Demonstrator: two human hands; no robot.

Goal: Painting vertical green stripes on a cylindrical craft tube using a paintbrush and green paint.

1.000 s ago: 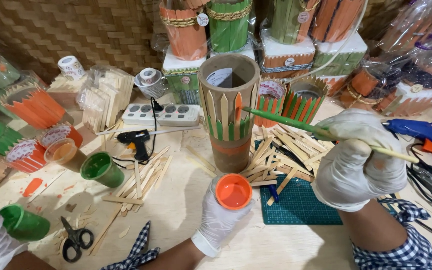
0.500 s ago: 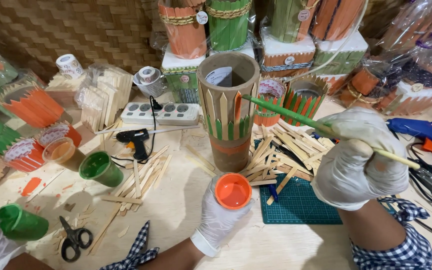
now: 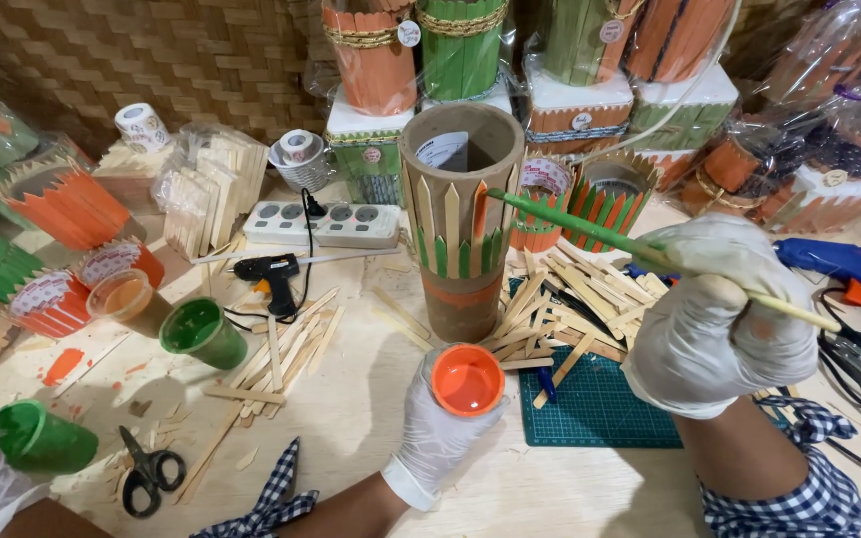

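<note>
Head view: left hand [image 3: 435, 438] grips orange paint cup [image 3: 466, 380], lower centre. Right hand [image 3: 719, 314] fingers closed on green-handled brush [image 3: 640, 251], tip at cardboard tube [image 3: 460, 214], frame centre. Few glued sticks painted green or orange; most bare.

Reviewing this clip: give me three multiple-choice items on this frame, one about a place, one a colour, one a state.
1. Where do the scissors lie?
A. near left of the table
B. on the cutting mat
C. inside the tube

2. What colour is the paint in the cup held by the left hand?
A. green
B. orange
C. blue

3. How is the brush in the right hand?
A. lying flat
B. tip at the tall tube
C. dipped in the cup

Answers: 1 A, beside the wooden sticks; 2 B, orange surface shows; 3 B, bristles meet a stick.
</note>
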